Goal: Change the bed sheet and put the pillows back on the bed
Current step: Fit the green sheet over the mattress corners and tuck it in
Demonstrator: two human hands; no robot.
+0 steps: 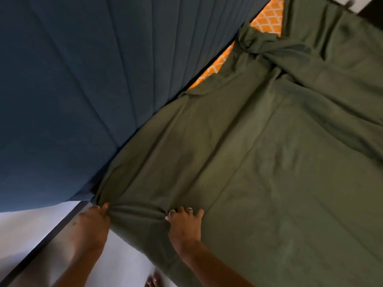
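Beside the blue headboard [83, 90], the soft, light green sheet [269, 172] is being pinched at its bunched corner by the left hand [93, 222] and right hand [184, 224], fingers curled into folds between them.

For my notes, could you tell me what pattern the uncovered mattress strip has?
Orange mattress strip with white lattice, head view.

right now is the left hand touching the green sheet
Touching. The head view shows the left hand pinching a bunched fold of the green sheet at the corner near the blue headboard.
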